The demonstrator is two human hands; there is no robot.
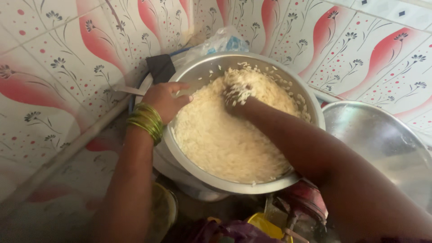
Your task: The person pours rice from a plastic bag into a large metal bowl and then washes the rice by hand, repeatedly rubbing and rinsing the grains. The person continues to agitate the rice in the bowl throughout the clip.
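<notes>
Rice [220,135] fills steel bowl [252,184], bowl tilted against the tiled wall [58,67]. Left hand [164,101] clamps the bowl's left rim, green bangles [146,121] on wrist. Right hand [238,96] buried in the rice, grains stuck on it; clenched or loose, cannot tell

Two steel bowls [245,121] [382,144], two hands [164,101] [236,96], one plastic bag [220,42].

Bare forearms, a stack of green-gold bangles [145,121] at the left wrist, perhaps purple cloth below
</notes>
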